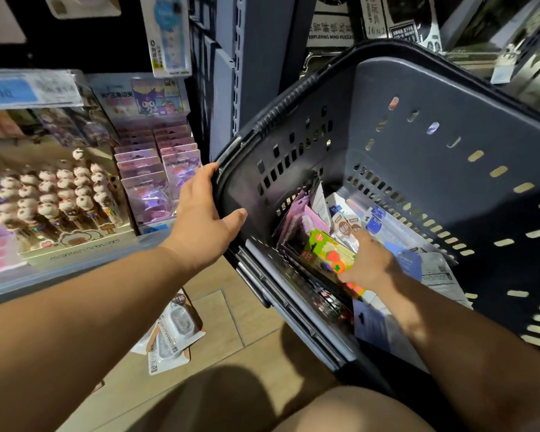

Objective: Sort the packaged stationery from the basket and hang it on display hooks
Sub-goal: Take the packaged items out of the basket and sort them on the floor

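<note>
Left hand (205, 213) clamps the near rim of a dark grey plastic shopping basket (424, 129), fingers curled over the edge and thumb (236, 218) pressed against the inside wall; the basket is tipped so its open top faces the camera. Right hand (371, 261) reaches down inside it and rests on a jumbled heap of packaged stationery (384, 226) lying in the lowest corner. Its index finger (361, 236) is stretched out straight onto a small brown-and-white pack, and its thumb lies spread to the side against a green pack (325, 249) printed with red and orange shapes. The other fingers are hidden behind the back of the hand, and the picture is blurred there, so I cannot tell whether this hand has a grip on anything. Beside the green pack stand purple card packs (296, 213), with blue-and-white packs further right. The basket's ribbed handle (287, 101) lies folded along the far-left rim. To the left, a store shelf holds a display box of panda-topped pens (53, 194) and rows of purple cartoon-character packs (150, 169). Above them one tall blue-and-white pack (169, 35) hangs next to a grey slotted upright (256, 57). On the wood-look floor (231, 307) below the left forearm lie a few blister packs (172, 335), overlapping one another. A bare knee (349, 410) shows at the bottom edge.
</note>
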A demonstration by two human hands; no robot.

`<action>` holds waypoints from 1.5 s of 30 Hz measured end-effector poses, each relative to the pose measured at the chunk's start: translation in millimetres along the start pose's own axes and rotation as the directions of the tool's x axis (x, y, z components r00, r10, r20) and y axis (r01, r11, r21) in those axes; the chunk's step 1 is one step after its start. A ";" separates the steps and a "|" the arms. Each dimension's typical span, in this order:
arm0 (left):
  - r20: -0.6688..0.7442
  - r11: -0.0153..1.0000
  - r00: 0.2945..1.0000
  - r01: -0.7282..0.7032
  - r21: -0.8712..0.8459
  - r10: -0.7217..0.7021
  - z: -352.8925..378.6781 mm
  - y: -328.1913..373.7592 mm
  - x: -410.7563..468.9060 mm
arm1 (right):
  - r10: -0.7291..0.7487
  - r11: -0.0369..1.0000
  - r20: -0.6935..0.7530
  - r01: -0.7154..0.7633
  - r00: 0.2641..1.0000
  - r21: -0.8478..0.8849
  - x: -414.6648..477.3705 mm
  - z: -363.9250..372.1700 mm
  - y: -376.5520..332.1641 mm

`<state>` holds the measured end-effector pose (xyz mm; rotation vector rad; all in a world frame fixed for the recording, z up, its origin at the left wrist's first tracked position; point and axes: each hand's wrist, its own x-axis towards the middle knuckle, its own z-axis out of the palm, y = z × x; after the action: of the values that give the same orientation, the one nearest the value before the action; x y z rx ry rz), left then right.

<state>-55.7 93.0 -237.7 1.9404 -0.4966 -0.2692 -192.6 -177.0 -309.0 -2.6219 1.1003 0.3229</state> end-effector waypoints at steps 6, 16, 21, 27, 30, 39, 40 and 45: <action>-0.026 0.998 0.999 -0.043 0.034 0.044 0.8 -0.2 -10.5 | 0.052 0.951 -0.035 -0.039 0.998 0.307 -8.3 -14.0 20.2; -0.061 0.996 0.998 0.037 0.084 -0.032 2.6 14.0 -21.2 | 0.165 0.754 -0.278 0.061 0.946 0.654 7.6 -23.4 30.9; -0.087 0.988 0.996 0.019 0.151 -0.006 -1.5 21.4 -17.1 | 0.186 0.687 -0.352 0.135 0.917 0.714 -19.5 -57.0 5.2; 0.013 0.969 0.997 0.070 0.236 -0.076 -3.5 26.9 -14.4 | 0.149 0.640 -0.439 0.252 0.886 0.726 -31.1 -85.5 -5.6; 0.035 0.965 0.996 0.072 0.253 -0.083 -5.4 28.5 -15.4 | 0.164 0.617 -0.448 0.263 0.879 0.741 -39.8 -98.1 -12.2; 0.058 0.957 0.995 0.066 0.281 -0.086 -8.5 31.2 -20.2 | 0.225 0.487 -0.421 0.273 0.879 0.830 -53.7 -111.7 -23.9; 0.057 0.958 0.995 0.065 0.279 -0.084 -8.0 31.4 -20.5 | 0.225 0.483 -0.425 0.278 0.877 0.830 -55.3 -113.1 -24.7; 0.067 0.959 0.994 0.061 0.277 -0.083 -8.5 31.4 -20.9 | 0.206 0.435 -0.456 0.336 0.866 0.835 -60.2 -117.3 -32.3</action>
<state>-77.7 98.6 -206.5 2.2284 -0.5377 -0.3392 -199.2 -155.2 -175.2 -1.6985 0.8842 -0.8441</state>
